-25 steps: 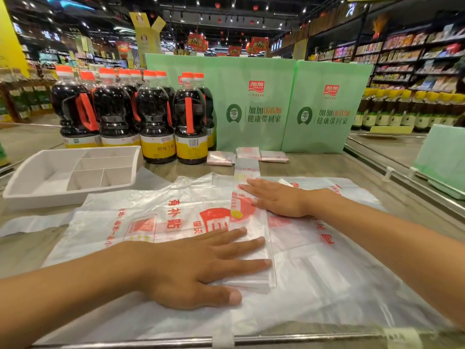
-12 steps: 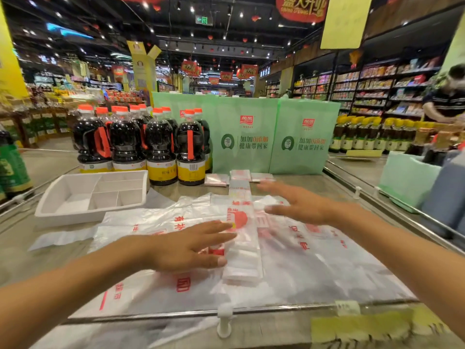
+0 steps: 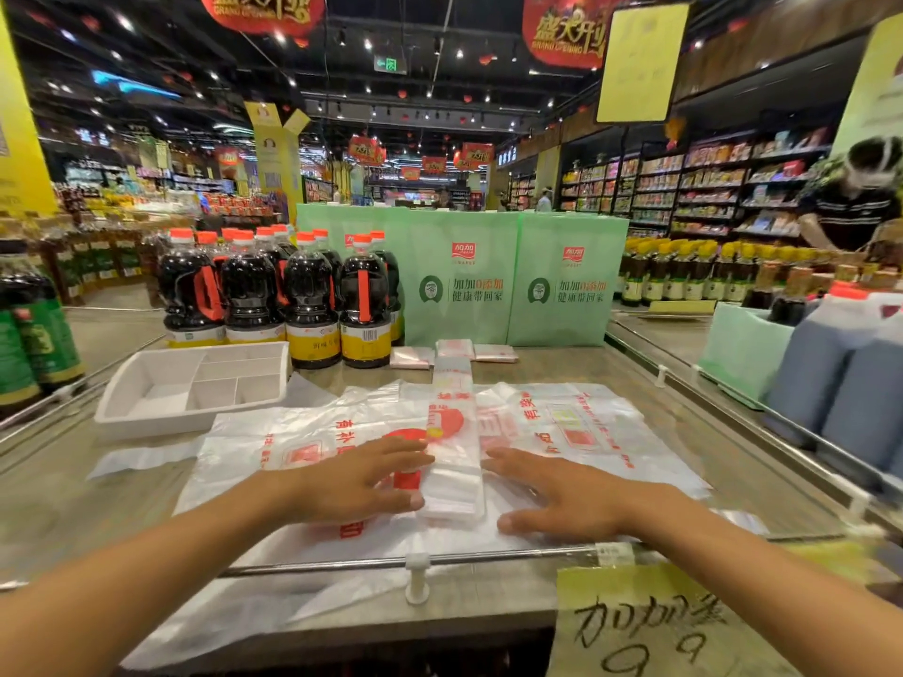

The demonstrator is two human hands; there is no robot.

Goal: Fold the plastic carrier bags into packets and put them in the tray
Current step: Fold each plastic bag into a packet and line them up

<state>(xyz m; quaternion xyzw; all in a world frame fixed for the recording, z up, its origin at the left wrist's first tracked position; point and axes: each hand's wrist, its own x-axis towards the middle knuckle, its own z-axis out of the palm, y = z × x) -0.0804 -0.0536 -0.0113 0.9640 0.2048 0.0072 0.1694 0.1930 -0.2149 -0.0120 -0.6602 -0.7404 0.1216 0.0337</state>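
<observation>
Head cam view, bottom edge first: a handwritten price sign (image 3: 645, 623) sat lower right, and a thin metal rail (image 3: 317, 567) ran across just above it. Right past the rail both hands were down flat, fingers straight, nothing gripped. The left hand (image 3: 361, 481) had its fingertips on the left edge of the folded strip (image 3: 452, 461), the long narrow band of bag running up the middle of the frame. The right hand (image 3: 562, 500) lay palm-down on the loose bags (image 3: 620, 432) just right of that strip; couldn't tell if it touched the strip itself.

My guess on handling: this stuff was thin, floppy film that weighs next to nothing, slick against itself and probably keen to spring open or slide. So I'd pin it flat with one palm and pinch the near end of the strip to fold it upward, squeezing the air out as you go. No risk of breaking anything, just of it unravelling.

Further up on the left was the white tray (image 3: 146, 412), one big compartment plus several small ones, with nothing I could see in any of them. Three finished packets (image 3: 454, 348) lay in a row at centre, above the strip, on the counter (image 3: 88, 510) rather than in the tray. Behind them stood soy sauce bottles (image 3: 312, 305) and green paper bags (image 3: 464, 285).
</observation>
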